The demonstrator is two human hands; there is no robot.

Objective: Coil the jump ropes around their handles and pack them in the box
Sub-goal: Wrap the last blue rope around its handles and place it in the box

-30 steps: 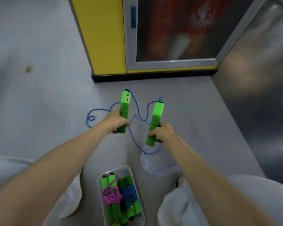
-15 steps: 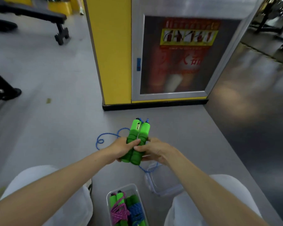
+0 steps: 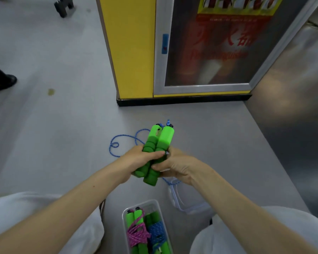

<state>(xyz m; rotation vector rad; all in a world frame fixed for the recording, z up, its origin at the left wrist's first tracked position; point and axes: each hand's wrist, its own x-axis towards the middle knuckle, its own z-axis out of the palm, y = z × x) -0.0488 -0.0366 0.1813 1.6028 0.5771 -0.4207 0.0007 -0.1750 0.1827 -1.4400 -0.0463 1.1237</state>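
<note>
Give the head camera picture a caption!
Two green handles gripped together by left hand and right hand, blue rope uncoiled on the floor.

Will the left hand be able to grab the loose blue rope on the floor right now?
Probably yes, but not this instant. The left hand grips the green handles together with the right hand, so it is busy. Nothing lies between it and the blue rope beside it.

Soft, matt green foam on the handles point(image 3: 164, 139) gripped in the left hand point(image 3: 136, 160) and right hand point(image 3: 176, 165). Rough, woven blue cord for the rope point(image 3: 110, 150), just left of the left hand. Clear, shiny plastic for the box point(image 3: 124, 217) below both hands. Smooth, matt grey floor point(image 3: 62, 125) all around. White cloth on the knees point(image 3: 26, 208).
</note>
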